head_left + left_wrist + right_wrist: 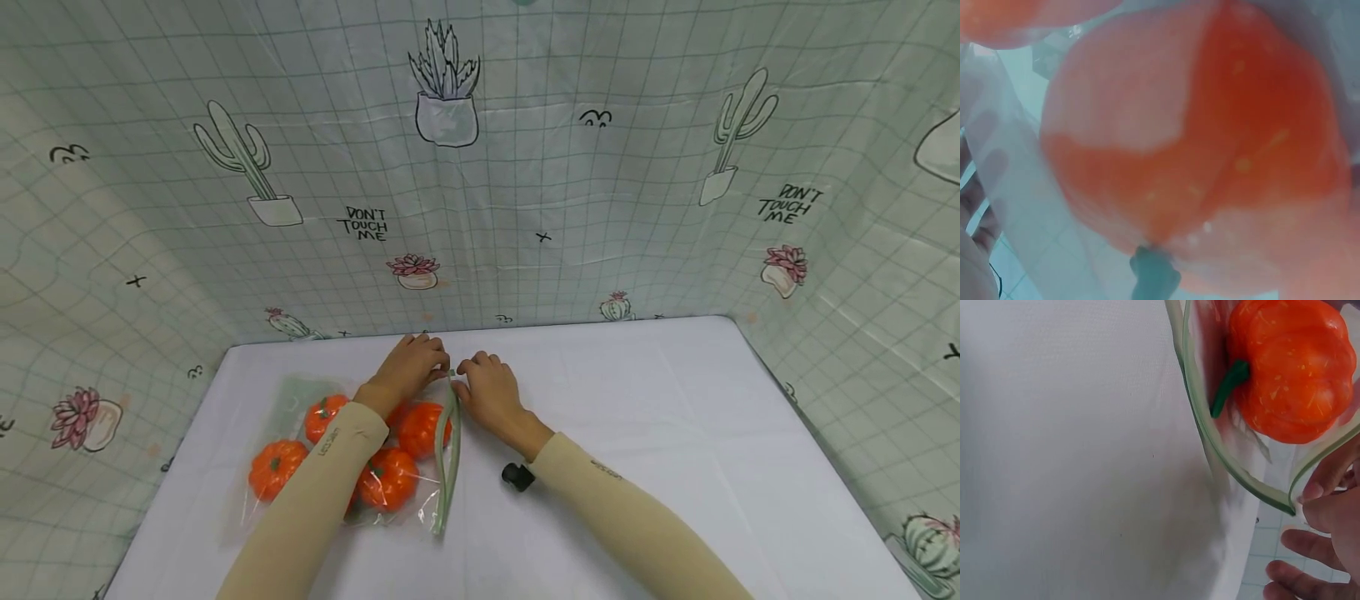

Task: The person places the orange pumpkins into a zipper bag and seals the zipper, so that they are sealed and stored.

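Observation:
A clear plastic zip bag [446,492] with a green-edged mouth lies on the table, holding several orange pumpkins [388,481] with green stems. Its mouth gapes, and the two green lips meet at the far corner. My left hand [408,367] reaches over the bag and pinches that corner between thumb and finger. My right hand [489,392] is just right of the same corner, its thumb and forefinger apart. In the right wrist view one pumpkin [1294,369] sits just inside the mouth. The left wrist view is filled by a pumpkin [1260,125] behind hazy plastic.
A small black object [517,477] stands on the white-covered table [637,392], beside my right sleeve. Behind the table and along its sides hangs a curtain [495,183] with grid lines and cactus drawings.

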